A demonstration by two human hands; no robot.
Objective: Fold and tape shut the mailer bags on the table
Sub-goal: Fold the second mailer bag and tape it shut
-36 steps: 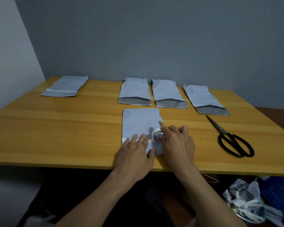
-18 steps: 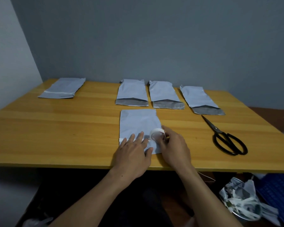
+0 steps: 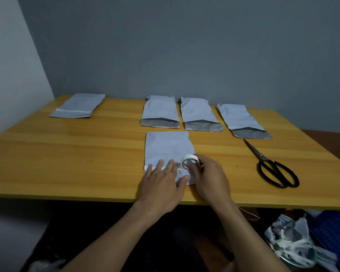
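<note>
Palm down, left hand (image 3: 161, 183) lies flat, fingers straight, pinning bag (image 3: 167, 146) at table's (image 3: 67, 158) near edge | right hand (image 3: 210, 179) grips roll (image 3: 190, 162) upright at bag's right side | advice: hold fold flat, draw tape (image 3: 146, 168) taut past edge, then cut | scissors (image 3: 273, 167) lie right; three open bags (image 3: 198, 110) behind, taped bag (image 3: 77, 106) far left | grey wall (image 3: 185, 46).

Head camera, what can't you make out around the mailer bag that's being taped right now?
All in the head view:
- Tape strip on the near mailer bag: its middle is hidden under the flat left hand.
- Tape roll: its free end is covered by the right hand gripping it; the core print is too small to read.
- Paper scraps: blurred at the lower right; what holds them is unclear.
</note>
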